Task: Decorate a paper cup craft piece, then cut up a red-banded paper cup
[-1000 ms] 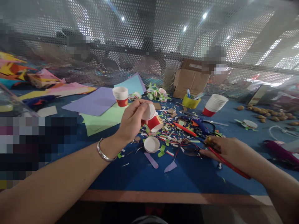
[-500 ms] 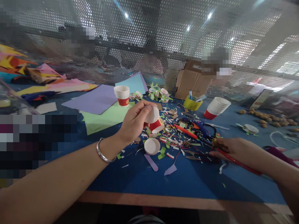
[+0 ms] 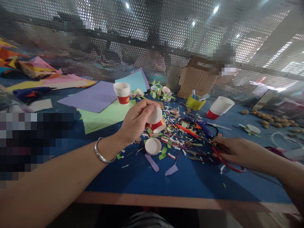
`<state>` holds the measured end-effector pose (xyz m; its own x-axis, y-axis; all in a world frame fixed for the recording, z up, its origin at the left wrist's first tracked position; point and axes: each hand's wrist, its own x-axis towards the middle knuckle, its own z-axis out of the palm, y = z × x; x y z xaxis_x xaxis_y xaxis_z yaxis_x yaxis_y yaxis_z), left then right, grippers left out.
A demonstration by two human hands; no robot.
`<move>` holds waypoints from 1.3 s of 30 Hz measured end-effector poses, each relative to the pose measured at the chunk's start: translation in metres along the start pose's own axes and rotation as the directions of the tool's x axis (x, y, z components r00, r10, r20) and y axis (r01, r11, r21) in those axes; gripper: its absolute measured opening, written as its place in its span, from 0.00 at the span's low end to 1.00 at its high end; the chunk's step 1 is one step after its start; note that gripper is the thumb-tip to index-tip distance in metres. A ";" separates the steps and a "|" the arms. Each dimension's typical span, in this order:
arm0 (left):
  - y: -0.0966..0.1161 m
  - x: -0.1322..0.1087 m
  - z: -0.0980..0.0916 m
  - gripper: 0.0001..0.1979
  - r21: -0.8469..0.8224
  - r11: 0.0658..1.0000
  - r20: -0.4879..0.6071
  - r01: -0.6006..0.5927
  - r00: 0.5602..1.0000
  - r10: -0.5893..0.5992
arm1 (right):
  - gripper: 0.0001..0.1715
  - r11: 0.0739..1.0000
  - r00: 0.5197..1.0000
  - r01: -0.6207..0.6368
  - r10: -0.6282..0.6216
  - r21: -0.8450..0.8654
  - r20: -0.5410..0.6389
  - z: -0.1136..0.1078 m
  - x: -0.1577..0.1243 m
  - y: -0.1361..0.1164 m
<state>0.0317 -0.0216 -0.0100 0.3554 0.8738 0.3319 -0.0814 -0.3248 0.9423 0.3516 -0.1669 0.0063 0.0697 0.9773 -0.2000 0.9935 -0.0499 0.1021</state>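
Note:
My left hand (image 3: 136, 122) grips a red and white paper cup piece (image 3: 155, 116), tilted above the table. Just below it a round white cup base (image 3: 153, 146) lies on the blue surface, beside a purple paper strip (image 3: 152, 163). At the right, my right hand (image 3: 234, 152) is closed on red-handled scissors (image 3: 229, 164), whose blades are hard to make out. Near their tip lie an orange tool (image 3: 187, 130) and a blue glue gun (image 3: 206, 129) among many paper scraps.
Stacked paper cups (image 3: 122, 93) stand on green paper (image 3: 102, 118), and another stack (image 3: 219, 107) leans at the right. Behind are a yellow pen holder (image 3: 195, 103), a cardboard box (image 3: 197, 79) and a perforated metal screen. Brown nuts (image 3: 273, 119) lie far right.
My right hand has turned the scissors, so the red handle loop now shows below the hand. My left hand keeps its grip on the cup piece. The view has shifted slightly.

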 end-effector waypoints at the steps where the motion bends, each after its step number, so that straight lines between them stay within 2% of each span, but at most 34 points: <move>1: 0.000 0.000 0.000 0.11 -0.007 1.000 0.000 0.004 1.000 -0.004 | 0.11 0.999 0.999 0.024 -0.025 0.028 0.036 -0.001 -0.001 -0.001; 4: 0.002 0.000 0.001 0.11 -0.027 1.000 -0.006 0.012 1.000 -0.012 | 0.16 0.994 0.992 0.034 -0.046 0.106 0.115 -0.005 -0.003 -0.003; 10: 0.003 0.001 -0.001 0.10 -0.049 0.998 -0.036 0.025 0.999 -0.027 | 0.15 0.983 0.993 0.021 -0.042 0.182 0.112 -0.004 -0.005 -0.008; 16: -0.005 0.005 -0.006 0.12 -0.005 0.999 -0.031 -0.040 0.999 0.040 | 0.20 0.994 0.992 0.054 -0.064 0.091 0.110 -0.009 0.000 -0.009; 17: -0.007 0.006 -0.006 0.12 -0.007 0.999 -0.035 -0.050 0.998 0.050 | 0.22 0.996 0.993 0.064 -0.070 0.065 0.098 -0.013 0.003 -0.013; 20: -0.012 0.010 -0.008 0.11 -0.020 0.997 -0.086 -0.068 0.994 0.066 | 0.25 0.988 0.986 0.150 -0.146 0.046 -0.079 -0.033 0.017 -0.040; 24: -0.017 0.017 -0.010 0.10 -0.059 0.992 -0.216 -0.112 0.972 0.097 | 0.22 0.939 0.916 0.339 -0.318 0.050 -0.246 -0.061 0.048 -0.096; 26: -0.018 0.019 -0.012 0.10 -0.079 0.987 -0.270 -0.139 0.956 0.113 | 0.21 0.921 0.884 0.389 -0.376 -0.009 -0.278 -0.071 0.066 -0.123; 29: -0.020 0.022 -0.015 0.09 -0.076 0.981 -0.323 -0.179 0.935 0.146 | 0.20 0.906 0.872 0.416 -0.423 -0.083 -0.248 -0.078 0.091 -0.151; 33: -0.020 0.022 -0.017 0.10 -0.044 0.980 -0.321 -0.196 0.931 0.172 | 0.21 0.905 0.882 0.420 -0.425 -0.072 -0.205 -0.076 0.114 -0.164; 39: -0.020 0.019 -0.016 0.11 -0.036 0.979 -0.265 -0.200 0.947 0.184 | 0.29 0.910 0.904 0.405 -0.385 0.086 -0.183 -0.070 0.124 -0.151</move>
<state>0.0255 0.0072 -0.0215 0.0745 0.8634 0.4990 -0.1841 -0.4798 0.8578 0.2040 -0.0242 0.0341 -0.3364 0.9408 -0.0417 0.9402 0.3330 -0.0717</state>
